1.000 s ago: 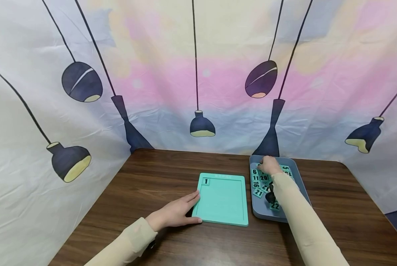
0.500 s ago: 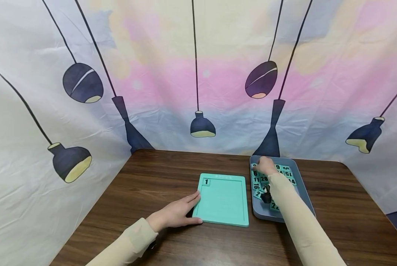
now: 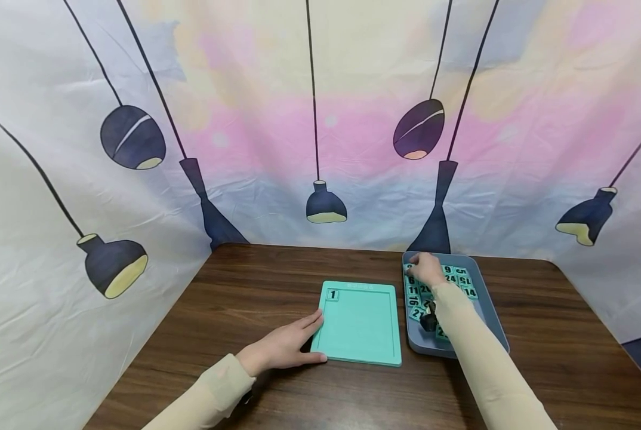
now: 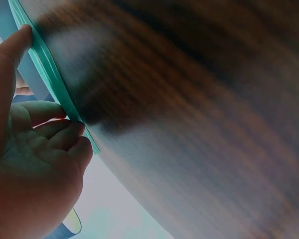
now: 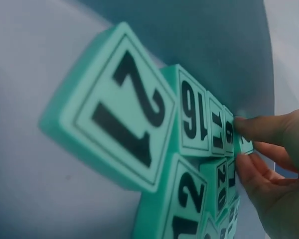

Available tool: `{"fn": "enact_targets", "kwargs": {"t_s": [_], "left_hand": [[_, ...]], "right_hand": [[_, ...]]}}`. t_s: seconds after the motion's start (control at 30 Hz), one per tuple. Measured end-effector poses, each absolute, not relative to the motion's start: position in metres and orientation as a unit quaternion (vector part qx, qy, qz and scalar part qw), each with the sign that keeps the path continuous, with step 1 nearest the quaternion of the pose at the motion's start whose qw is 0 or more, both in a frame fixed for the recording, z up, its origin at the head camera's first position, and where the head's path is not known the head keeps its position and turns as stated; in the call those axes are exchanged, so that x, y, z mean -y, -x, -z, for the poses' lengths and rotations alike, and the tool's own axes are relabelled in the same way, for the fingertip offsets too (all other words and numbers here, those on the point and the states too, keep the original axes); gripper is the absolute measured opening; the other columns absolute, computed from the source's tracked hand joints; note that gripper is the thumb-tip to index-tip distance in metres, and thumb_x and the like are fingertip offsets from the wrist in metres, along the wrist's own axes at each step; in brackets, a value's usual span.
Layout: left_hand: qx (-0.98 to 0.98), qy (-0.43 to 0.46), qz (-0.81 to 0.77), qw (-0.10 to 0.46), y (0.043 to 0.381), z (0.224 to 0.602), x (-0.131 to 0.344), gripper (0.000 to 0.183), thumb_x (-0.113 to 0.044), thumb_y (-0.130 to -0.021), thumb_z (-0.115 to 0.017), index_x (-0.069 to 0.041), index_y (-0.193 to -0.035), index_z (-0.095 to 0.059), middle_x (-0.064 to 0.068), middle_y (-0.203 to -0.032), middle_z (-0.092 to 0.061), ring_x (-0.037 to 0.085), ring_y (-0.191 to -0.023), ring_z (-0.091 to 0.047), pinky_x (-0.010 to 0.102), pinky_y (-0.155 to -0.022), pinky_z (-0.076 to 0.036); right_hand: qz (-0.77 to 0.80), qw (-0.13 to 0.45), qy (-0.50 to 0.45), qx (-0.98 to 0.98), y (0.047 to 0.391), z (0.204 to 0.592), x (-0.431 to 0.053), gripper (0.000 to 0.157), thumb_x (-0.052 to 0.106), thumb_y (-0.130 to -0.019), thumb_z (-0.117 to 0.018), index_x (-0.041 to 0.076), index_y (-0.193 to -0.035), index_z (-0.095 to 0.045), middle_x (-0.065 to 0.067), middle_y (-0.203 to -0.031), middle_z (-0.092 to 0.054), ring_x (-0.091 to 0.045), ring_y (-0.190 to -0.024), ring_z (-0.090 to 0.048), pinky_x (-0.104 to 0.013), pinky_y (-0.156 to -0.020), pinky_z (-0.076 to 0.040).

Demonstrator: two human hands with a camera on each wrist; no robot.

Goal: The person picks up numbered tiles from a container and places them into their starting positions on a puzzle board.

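Observation:
A turquoise square board (image 3: 360, 328) lies on the table, with a tile numbered 1 (image 3: 332, 295) in its far left corner. My left hand (image 3: 284, 345) rests against the board's left side, fingers extended, thumb at the near corner. To the right stands a blue-grey tray (image 3: 491, 307) holding several turquoise number tiles. My right hand (image 3: 429, 270) reaches into its far left corner. In the right wrist view, thumb and forefinger pinch a number tile (image 5: 246, 144), its figure partly hidden, beyond the 6 tile (image 5: 229, 130). The 21 tile (image 5: 122, 112) sits tilted closest to that camera.
The brown wooden table (image 3: 234, 292) bears the board and tray side by side, a narrow gap between them. Behind it hangs a cloth (image 3: 267, 149) printed with lamps. The tray's raised wall runs around the tiles.
My right hand has shifted left within the tray to the corner tile, uncovering the 9, 24 and other tiles on the right. The left hand and board have stayed in place.

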State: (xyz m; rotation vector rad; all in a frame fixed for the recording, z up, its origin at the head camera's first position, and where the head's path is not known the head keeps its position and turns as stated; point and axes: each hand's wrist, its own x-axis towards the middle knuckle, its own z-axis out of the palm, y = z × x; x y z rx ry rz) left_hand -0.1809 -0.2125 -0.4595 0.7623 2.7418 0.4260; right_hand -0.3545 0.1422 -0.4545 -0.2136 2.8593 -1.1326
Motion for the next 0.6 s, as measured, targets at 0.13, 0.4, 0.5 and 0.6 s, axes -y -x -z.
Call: {"fn": "enact_targets", "kwargs": {"t_s": [0.13,0.4,0.5,0.6], "left_hand": [[-0.945,-0.262,-0.148,0.132,0.181,0.459,0.212,0.092,-0.066,-0.095,-0.055,-0.008,-0.161,-0.026,0.007,-0.167,-0.019,0.027,-0.148,-0.031,0.046,-0.112,-0.037],[-0.944,-0.265,-0.148,0.13,0.18,0.458,0.212,0.092,-0.066,-0.095,-0.054,-0.007,-0.16,-0.026,0.008,-0.167,-0.019,0.027,-0.148,-0.032,0.046,-0.112,-0.038],[-0.943,-0.266,-0.149,0.13,0.18,0.458,0.212,0.092,-0.066,-0.095,-0.055,-0.007,-0.16,-0.026,0.008,-0.167,-0.019,0.027,-0.147,-0.033,0.046,-0.112,-0.038],[-0.943,-0.267,-0.15,0.129,0.18,0.458,0.212,0.092,-0.065,-0.096,-0.055,-0.007,-0.16,-0.026,0.009,-0.167,-0.019,0.028,-0.147,-0.033,0.046,-0.112,-0.038]], "right_hand": [[0.398,0.034,0.078,-0.914,0.353,0.456,-0.147,0.042,0.001,-0.096,-0.062,-0.015,-0.134,-0.056,-0.035,-0.136,-0.051,-0.05,-0.123,-0.05,-0.056,-0.094,-0.049],[0.451,0.064,0.072,-0.887,0.354,0.46,-0.155,0.047,-0.002,-0.095,-0.059,-0.012,-0.141,-0.051,-0.035,-0.146,-0.044,-0.05,-0.131,-0.044,-0.058,-0.1,-0.045],[0.446,0.064,0.078,-0.89,0.355,0.461,-0.158,0.048,0.0,-0.096,-0.061,-0.012,-0.141,-0.05,-0.035,-0.144,-0.045,-0.05,-0.129,-0.046,-0.057,-0.098,-0.046],[0.44,0.063,0.081,-0.892,0.355,0.462,-0.16,0.048,0.001,-0.096,-0.063,-0.011,-0.141,-0.051,-0.035,-0.141,-0.048,-0.049,-0.127,-0.048,-0.056,-0.097,-0.047]]}}
